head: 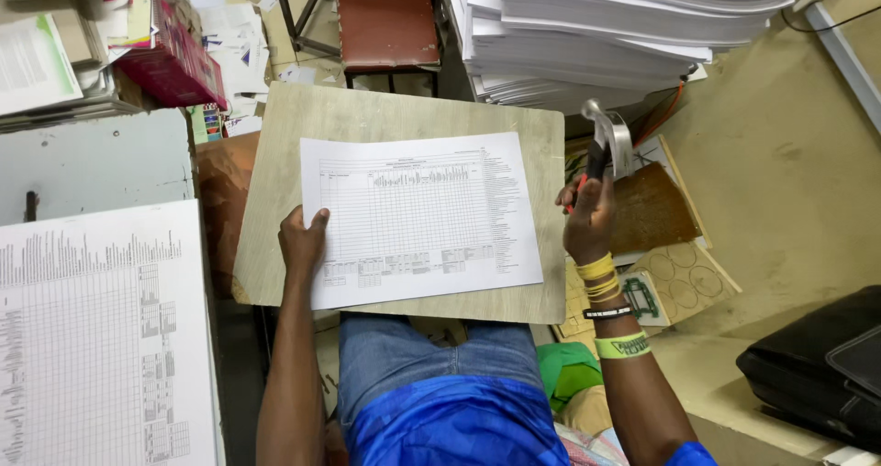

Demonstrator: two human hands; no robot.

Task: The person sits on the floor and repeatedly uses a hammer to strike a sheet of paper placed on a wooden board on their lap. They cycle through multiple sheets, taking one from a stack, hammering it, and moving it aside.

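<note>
Cluttered print-shop floor surrounds your lap, where a wooden board (275, 200) serves as tabletop. Your left hand (303, 238) presses flat, fingers spread, on the sheet stack (422, 213): light, floppy, apt to slide, so pin it at the edge. Your right hand (588, 216) has its grip closed round the hammer (607, 145), head-heavy, raised beside the board's right edge.

Seen from above, the person wears a bright blue short-sleeved shirt and faded blue denim trousers. Both forearms are bare. The left hand (302, 239) and its wrist carry no jewellery. The wrist below the right hand (589, 220) is stacked with bands: several thin yellow bangles nearest the hand, then a narrow black band with small pale lettering, then a wider light green band with darker markings.
</note>
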